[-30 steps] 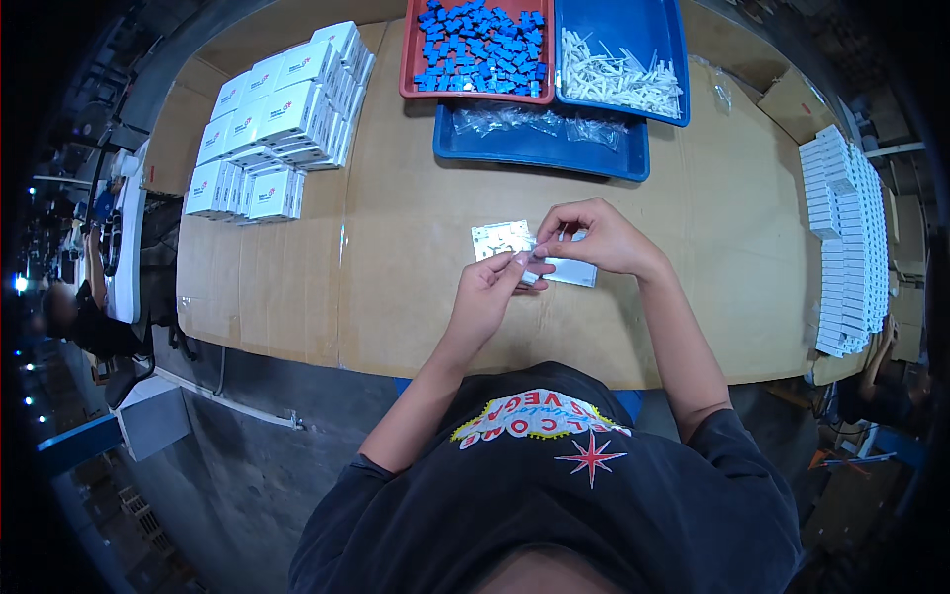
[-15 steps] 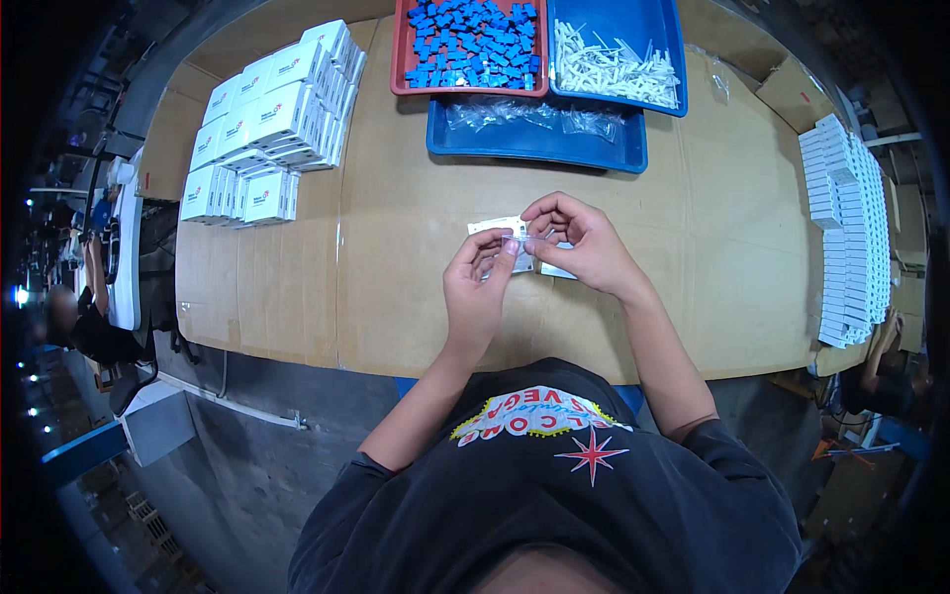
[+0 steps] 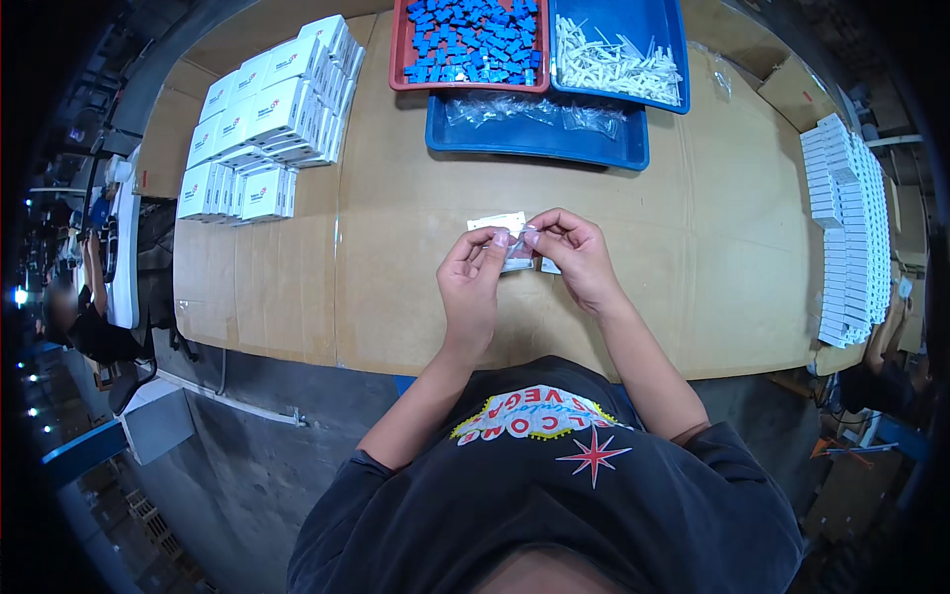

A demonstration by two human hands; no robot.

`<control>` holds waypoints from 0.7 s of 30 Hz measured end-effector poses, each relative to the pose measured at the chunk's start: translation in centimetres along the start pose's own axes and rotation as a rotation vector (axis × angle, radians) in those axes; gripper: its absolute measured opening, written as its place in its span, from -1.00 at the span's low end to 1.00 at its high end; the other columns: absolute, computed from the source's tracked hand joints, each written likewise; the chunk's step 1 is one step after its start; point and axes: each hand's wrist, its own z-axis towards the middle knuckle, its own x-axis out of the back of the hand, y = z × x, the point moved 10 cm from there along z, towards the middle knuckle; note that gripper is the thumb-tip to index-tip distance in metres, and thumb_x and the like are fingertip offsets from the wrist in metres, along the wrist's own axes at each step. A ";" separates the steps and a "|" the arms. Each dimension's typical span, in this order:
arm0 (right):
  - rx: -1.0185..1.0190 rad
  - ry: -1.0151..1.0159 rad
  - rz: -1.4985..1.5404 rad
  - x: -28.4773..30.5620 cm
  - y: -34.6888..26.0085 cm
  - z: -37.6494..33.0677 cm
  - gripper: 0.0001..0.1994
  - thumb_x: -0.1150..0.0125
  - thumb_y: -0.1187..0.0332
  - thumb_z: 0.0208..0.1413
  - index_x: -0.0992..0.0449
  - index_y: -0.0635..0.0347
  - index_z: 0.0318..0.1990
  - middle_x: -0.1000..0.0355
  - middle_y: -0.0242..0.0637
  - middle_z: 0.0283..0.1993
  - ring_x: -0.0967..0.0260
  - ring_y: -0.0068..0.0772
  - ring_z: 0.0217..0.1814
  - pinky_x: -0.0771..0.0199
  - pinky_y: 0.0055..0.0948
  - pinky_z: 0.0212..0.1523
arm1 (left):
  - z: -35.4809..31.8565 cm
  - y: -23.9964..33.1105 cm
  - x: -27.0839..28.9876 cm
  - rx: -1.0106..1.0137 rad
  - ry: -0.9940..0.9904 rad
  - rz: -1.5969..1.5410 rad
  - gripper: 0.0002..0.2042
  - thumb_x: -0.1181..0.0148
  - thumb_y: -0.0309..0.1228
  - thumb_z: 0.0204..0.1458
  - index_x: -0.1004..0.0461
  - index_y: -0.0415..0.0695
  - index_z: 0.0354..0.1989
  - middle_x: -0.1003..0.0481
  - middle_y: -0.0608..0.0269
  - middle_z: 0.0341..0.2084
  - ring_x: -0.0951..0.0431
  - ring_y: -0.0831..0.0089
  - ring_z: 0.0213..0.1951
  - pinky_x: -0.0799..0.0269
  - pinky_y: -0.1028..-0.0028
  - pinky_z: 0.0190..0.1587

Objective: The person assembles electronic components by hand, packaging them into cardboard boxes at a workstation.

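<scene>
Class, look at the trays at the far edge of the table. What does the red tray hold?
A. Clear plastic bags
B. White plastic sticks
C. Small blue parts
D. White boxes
C: the red tray is filled with small blue parts, while the white sticks lie in the blue tray beside it.

— What differs from a second ago?
— The left hand (image 3: 473, 282) now sits closer to the right hand (image 3: 576, 252), fingertips meeting over the small clear bag (image 3: 517, 255).
— And the white card (image 3: 497, 222)?
— More of it is hidden behind the fingers; earlier it lay plainly on the worktop (image 3: 693, 228) beside the hands.
</scene>
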 end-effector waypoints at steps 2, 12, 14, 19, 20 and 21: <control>-0.023 0.011 0.028 -0.3 0.2 -0.1 -0.89 -0.30 0.49 0.29 -0.59 0.29 -0.09 -0.60 -0.35 -0.21 -0.53 -0.60 -0.17 -0.50 -0.55 -0.15 | 0.0 0.3 0.1 -0.026 0.010 0.000 -0.85 -0.15 -0.49 0.37 -0.52 -0.33 -0.03 -0.61 0.19 -0.15 -0.61 0.55 -0.11 -0.53 0.52 0.01; -0.020 -0.020 0.077 -0.4 0.8 0.0 -0.90 -0.30 0.51 0.29 -0.58 0.31 -0.10 -0.61 -0.30 -0.15 -0.57 -0.56 -0.11 -0.58 -0.51 -0.03 | -0.2 0.6 0.1 -0.060 0.000 -0.013 -0.87 -0.16 -0.49 0.37 -0.52 -0.33 -0.06 -0.61 0.19 -0.17 -0.60 0.56 -0.14 -0.54 0.52 -0.01; 0.008 -0.030 0.069 -0.3 0.7 0.1 -0.91 -0.30 0.51 0.29 -0.58 0.31 -0.11 -0.61 -0.30 -0.15 -0.57 -0.55 -0.12 -0.58 -0.51 -0.04 | -0.2 0.7 -0.2 -0.061 -0.032 -0.023 -0.88 -0.16 -0.50 0.37 -0.51 -0.32 -0.07 -0.61 0.20 -0.18 -0.60 0.56 -0.14 -0.54 0.52 -0.02; 0.046 -0.075 0.069 -0.9 -0.3 -0.1 -0.91 -0.29 0.50 0.30 -0.57 0.31 -0.11 -0.60 -0.31 -0.17 -0.56 -0.54 -0.14 -0.56 -0.52 -0.04 | -0.4 0.7 -0.5 -0.065 -0.049 -0.051 -0.88 -0.17 -0.51 0.36 -0.50 -0.32 -0.06 -0.60 0.17 -0.16 -0.63 0.53 -0.14 -0.56 0.52 -0.02; 0.031 -0.084 0.054 -1.0 -0.3 -0.2 -0.91 -0.27 0.51 0.30 -0.57 0.31 -0.11 -0.58 -0.32 -0.16 -0.53 -0.56 -0.14 -0.54 -0.51 -0.04 | -0.3 0.6 -0.6 -0.060 -0.060 -0.053 -0.86 -0.19 -0.52 0.35 -0.50 -0.34 -0.03 -0.61 0.14 -0.15 -0.65 0.49 -0.12 -0.58 0.51 -0.01; 0.016 -0.093 0.039 -1.0 -0.3 -0.2 -0.91 -0.25 0.51 0.31 -0.56 0.31 -0.10 -0.56 -0.33 -0.14 -0.50 -0.58 -0.13 -0.52 -0.49 -0.04 | -0.3 0.7 -0.6 -0.060 -0.060 -0.053 -0.86 -0.19 -0.52 0.35 -0.50 -0.34 -0.03 -0.61 0.14 -0.15 -0.65 0.49 -0.12 -0.58 0.51 -0.01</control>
